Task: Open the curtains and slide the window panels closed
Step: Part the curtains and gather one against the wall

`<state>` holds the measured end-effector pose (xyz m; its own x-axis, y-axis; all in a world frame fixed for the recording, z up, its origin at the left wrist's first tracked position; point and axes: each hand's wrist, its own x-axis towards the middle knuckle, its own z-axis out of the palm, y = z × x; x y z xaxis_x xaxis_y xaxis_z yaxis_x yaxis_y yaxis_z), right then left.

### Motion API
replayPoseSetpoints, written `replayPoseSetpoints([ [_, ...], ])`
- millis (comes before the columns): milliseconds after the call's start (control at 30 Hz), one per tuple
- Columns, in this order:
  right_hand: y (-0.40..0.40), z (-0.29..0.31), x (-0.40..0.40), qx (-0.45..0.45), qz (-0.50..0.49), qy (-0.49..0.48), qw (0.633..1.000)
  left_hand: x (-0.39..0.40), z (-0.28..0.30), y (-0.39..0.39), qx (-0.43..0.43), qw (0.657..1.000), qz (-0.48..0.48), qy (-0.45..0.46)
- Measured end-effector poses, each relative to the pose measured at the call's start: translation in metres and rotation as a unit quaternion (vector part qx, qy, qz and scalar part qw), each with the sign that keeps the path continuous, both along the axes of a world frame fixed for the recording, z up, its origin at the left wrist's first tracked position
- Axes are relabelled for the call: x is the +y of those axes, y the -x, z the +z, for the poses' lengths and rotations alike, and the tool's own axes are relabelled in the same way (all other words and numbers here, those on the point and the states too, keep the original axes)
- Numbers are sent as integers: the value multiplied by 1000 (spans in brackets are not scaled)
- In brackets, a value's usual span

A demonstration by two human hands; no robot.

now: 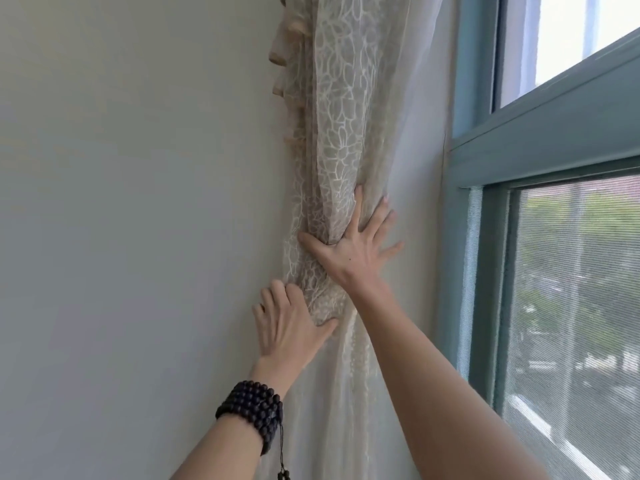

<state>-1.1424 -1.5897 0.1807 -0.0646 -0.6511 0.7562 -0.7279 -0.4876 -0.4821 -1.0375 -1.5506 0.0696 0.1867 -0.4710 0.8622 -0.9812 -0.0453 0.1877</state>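
The right hand (351, 249) is pressing flat against the bunched curtain (337, 133), its fingers spread and straight, the thumb reaching out to the left across the gathered cloth and the fingertips lying on the pale sheer layer beside it; the left hand (289, 323) is sitting just below and to the left, its fingers pushing into the lower part of the same bundle where it meets the wall (131, 202), the thumb hooking under the folds, so that the cloth is being squeezed between thumb and fingers; the two hands are lying close together, one above the other, without touching each other; a dark bead bracelet (254, 412) is wrapping the left wrist in several rows, with a short cord hanging from it; the curtain, a cream lace with a leaf-like pattern over a thin white layer, is hanging gathered into a narrow column against the wall, drawn to the left of the window (554, 140); the window's blue-green frame is standing to the right of the cloth, with a fine mesh screen (581, 306) covering the lower pane, and blurred greenery and a street showing through it; bright sky is filling the upper pane.
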Motion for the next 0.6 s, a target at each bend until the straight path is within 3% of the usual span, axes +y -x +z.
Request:
replayPoseSetpoints([
  [300, -29, -5, -71, -9, 26, 11, 1000, -68, -4, -29, -18, 999, 16, 48],
  [600, -47, -7, -104, -15, -44, 64, 997, -105, -4, -46, -22, 997, -10, 75],
])
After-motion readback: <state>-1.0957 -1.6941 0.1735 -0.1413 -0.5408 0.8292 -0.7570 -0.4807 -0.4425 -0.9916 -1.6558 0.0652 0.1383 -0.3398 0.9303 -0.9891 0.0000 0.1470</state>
